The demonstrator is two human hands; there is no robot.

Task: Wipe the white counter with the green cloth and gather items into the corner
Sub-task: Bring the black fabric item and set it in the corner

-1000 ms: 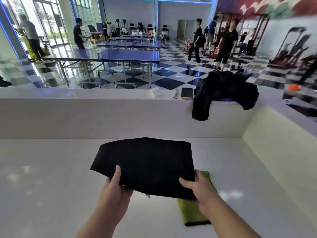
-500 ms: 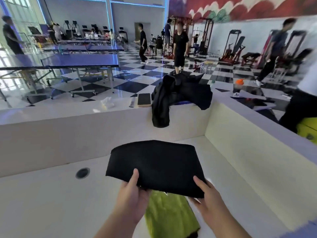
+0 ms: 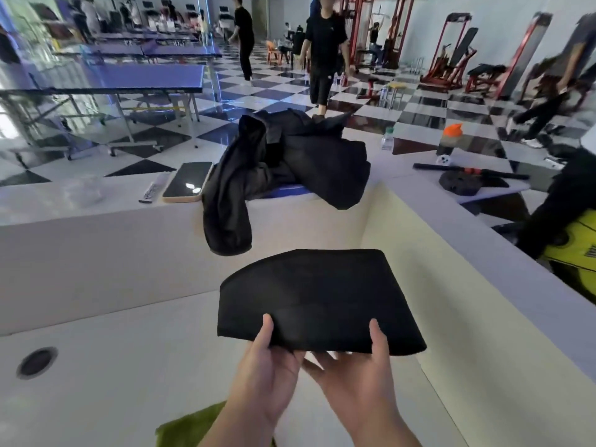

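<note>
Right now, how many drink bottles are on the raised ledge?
2. A clear bottle stands just right of the black jacket; a dark shaker with an orange lid stands farther right. The jacket may hide others.

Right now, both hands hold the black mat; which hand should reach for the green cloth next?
Left, probably: the green cloth lies low, beside the left hand's forearm. The right hand is farther from it, on the corner side, and could steady the black mat.
</note>
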